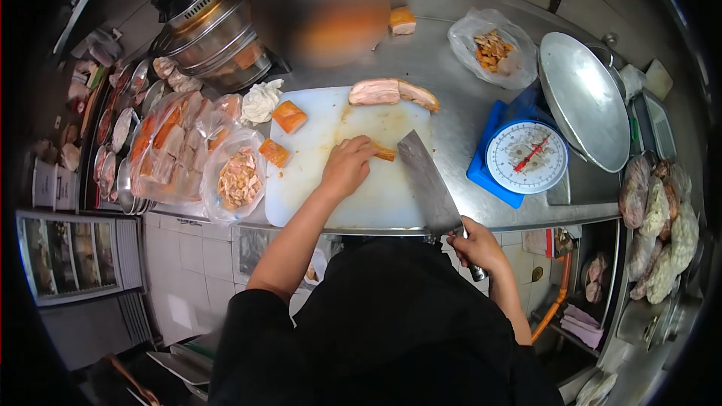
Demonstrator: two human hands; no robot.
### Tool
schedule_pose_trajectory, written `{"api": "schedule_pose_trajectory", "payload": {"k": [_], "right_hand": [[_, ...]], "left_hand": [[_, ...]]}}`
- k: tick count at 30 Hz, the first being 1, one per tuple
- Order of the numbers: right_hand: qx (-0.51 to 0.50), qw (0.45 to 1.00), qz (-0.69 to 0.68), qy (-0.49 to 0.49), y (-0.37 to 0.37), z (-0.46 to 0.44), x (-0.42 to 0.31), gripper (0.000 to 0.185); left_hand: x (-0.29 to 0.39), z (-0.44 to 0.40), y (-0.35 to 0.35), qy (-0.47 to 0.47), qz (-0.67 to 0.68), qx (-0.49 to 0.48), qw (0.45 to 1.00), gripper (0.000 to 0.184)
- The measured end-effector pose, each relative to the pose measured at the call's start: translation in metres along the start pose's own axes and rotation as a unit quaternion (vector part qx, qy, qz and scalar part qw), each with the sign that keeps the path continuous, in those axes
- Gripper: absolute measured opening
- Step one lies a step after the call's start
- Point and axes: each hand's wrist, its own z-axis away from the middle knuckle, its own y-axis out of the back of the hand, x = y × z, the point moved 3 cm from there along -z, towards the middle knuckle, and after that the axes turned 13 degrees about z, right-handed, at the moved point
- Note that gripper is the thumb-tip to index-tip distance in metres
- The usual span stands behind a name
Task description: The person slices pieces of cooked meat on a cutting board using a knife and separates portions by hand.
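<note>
My right hand (477,244) is wrapped round the handle of a cleaver (430,184), whose broad blade lies slanted over the right side of the white cutting board (301,195). My left hand (347,168) bears down on the board with curled fingers, gripping a small strip of browned pork (384,153) that pokes out beside the fingertips, left of the blade. A longer slab of pork (374,93) lies at the board's far edge. Two browned pork chunks, one upper (289,116) and one lower (274,153), sit at the left edge.
A blue scale (526,158) stands on the right, a large metal pan (583,101) behind it. Bags of cut meat lie left (239,177) and far right (492,53). A crumpled white cloth (261,101) is near the board's back left corner.
</note>
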Motion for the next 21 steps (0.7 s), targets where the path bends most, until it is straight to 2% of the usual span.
{"api": "schedule_pose_trajectory", "payload": {"k": [1,3,9,16,21], "right_hand": [[-0.004,1.000,0.004,0.003,0.000,-0.004,-0.003,0.017],[-0.004,0.999,0.041,0.010,0.000,-0.011,-0.007,0.015],[0.036,0.991,0.127,0.028,0.012,-0.015,-0.022,0.020],[0.028,0.979,0.202,0.016,0.023,-0.010,-0.027,0.020],[0.028,0.956,0.286,0.051,0.033,-0.015,-0.029,0.019]], "left_hand": [[0.002,0.006,0.001,0.003,-0.003,0.004,1.000,0.024],[-0.001,0.012,-0.003,0.095,0.039,0.034,0.994,0.026],[-0.002,-0.001,-0.025,0.060,0.025,0.082,0.995,0.024],[-0.004,-0.013,-0.028,0.067,0.013,0.041,0.997,0.024],[0.002,-0.015,-0.025,0.059,0.015,0.053,0.997,0.022]]}}
